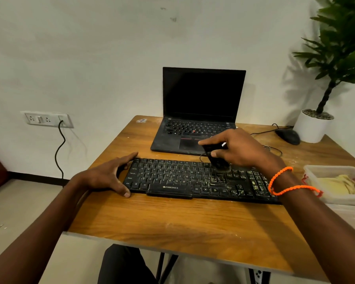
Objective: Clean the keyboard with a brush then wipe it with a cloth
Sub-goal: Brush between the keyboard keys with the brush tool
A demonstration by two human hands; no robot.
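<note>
A black keyboard (199, 180) lies on a wooden worktop (172, 220), in front of an open laptop (195, 119). The left hand (109, 177) lies spread, bracing the keyboard's left end. The right hand (242, 149) grips a dark brush (216, 158), bristles touching the keys right of centre.

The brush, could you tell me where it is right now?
The right hand holds the brush on the keyboard's back edge, right of centre, before the laptop.

"ZEBRONICS" is printed on the keyboard (193, 181) below its spacebar.
</note>
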